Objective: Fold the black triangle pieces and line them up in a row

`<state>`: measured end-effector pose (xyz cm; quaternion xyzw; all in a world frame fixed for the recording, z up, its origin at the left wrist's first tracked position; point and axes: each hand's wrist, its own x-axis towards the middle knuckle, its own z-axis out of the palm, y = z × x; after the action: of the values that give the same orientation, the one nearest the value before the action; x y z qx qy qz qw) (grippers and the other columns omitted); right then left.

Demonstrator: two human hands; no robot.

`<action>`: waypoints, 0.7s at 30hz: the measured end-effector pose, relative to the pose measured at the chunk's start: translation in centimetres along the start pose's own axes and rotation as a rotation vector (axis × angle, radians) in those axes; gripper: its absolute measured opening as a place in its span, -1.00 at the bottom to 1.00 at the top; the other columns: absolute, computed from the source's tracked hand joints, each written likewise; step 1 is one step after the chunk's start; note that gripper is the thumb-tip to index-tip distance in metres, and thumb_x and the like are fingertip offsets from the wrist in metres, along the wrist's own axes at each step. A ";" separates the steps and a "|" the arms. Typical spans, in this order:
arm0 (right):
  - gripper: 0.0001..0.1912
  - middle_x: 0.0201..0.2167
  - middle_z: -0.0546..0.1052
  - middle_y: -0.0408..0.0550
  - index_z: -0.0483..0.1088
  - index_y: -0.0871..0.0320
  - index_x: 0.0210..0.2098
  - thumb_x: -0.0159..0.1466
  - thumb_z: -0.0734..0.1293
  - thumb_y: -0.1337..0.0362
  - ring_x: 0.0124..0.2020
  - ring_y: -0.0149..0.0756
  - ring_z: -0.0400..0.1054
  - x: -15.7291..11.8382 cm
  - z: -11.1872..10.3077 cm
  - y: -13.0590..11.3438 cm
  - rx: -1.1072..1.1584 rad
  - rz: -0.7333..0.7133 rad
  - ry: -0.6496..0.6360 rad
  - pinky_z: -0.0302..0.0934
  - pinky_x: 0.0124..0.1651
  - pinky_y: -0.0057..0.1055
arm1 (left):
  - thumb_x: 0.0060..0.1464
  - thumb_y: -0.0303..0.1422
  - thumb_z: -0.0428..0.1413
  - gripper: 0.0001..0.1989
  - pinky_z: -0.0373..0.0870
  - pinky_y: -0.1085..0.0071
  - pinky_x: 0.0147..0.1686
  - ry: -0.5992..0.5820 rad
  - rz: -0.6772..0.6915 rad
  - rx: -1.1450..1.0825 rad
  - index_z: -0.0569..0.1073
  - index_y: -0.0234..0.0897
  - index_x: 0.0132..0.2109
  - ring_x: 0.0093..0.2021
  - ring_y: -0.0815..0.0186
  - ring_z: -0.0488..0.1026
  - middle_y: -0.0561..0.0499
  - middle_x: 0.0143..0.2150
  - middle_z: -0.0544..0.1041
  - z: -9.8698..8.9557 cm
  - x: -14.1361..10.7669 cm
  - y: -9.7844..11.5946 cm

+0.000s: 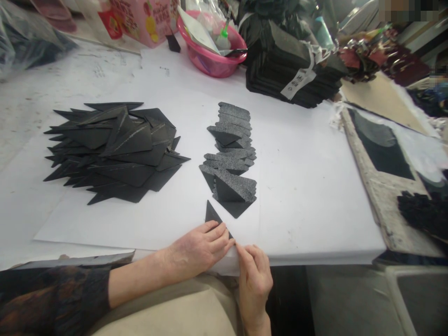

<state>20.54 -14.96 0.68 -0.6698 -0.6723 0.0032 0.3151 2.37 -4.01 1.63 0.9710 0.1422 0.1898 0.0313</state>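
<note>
Close to the table's front edge lies a black triangular piece, partly covered by my fingers. My left hand rests over it with the fingers stretched out and flat, pressing it to the white sheet. At the piece's right corner, my right hand pinches with thumb and forefinger; the exact grip is hidden. Just beyond my hands runs a column of overlapping grey-speckled pieces, some with black flaps folded over. Left of that column is a large heap of black pointed pieces.
A pink basin holding a bottle and papers stands at the back. Right of it sits a tied stack of black sheets with a white tag. A pink box is at the back left. A grey board adjoins the table's right side.
</note>
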 end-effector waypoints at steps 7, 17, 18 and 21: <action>-0.69 -0.23 0.48 -0.06 0.49 0.11 -0.03 0.29 0.33 0.51 -0.15 -0.34 0.40 -1.1 -0.1 0.3 0.033 0.028 0.020 0.35 0.02 -0.27 | 0.32 -0.49 0.02 -0.71 0.37 0.19 0.09 0.003 -0.001 0.004 0.39 -0.43 0.14 0.13 0.10 0.36 -0.18 0.05 0.44 0.1 0.2 -0.1; -0.66 -0.29 0.46 -0.07 0.51 0.11 -0.03 0.27 0.33 0.54 -0.23 -0.35 0.38 -0.5 -0.2 -0.1 -0.064 -0.014 0.010 0.34 0.02 -0.26 | 0.33 -0.50 0.00 -0.71 0.34 0.20 0.11 -0.011 -0.018 -0.012 0.38 -0.42 0.15 0.15 0.10 0.33 -0.16 0.06 0.43 0.2 0.0 0.1; -0.66 -0.29 0.46 -0.08 0.51 0.10 -0.03 0.28 0.32 0.54 -0.23 -0.35 0.38 -0.4 -0.3 -0.2 -0.070 -0.014 0.010 0.34 0.01 -0.26 | 0.32 -0.50 0.00 -0.71 0.33 0.20 0.11 -0.010 -0.020 -0.012 0.38 -0.41 0.15 0.15 0.11 0.33 -0.16 0.06 0.43 0.2 0.1 0.1; -0.67 -0.30 0.46 -0.07 0.50 0.09 -0.03 0.29 0.30 0.54 -0.24 -0.35 0.38 -0.3 -0.4 -0.3 -0.086 -0.015 -0.016 0.35 -0.03 -0.29 | 0.32 -0.50 0.01 -0.72 0.34 0.19 0.10 -0.011 -0.021 -0.011 0.38 -0.43 0.14 0.14 0.10 0.34 -0.17 0.04 0.43 0.0 0.2 0.1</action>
<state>20.42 -15.42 1.02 -0.6778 -0.6792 -0.0227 0.2809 2.59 -4.05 1.77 0.9702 0.1514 0.1850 0.0394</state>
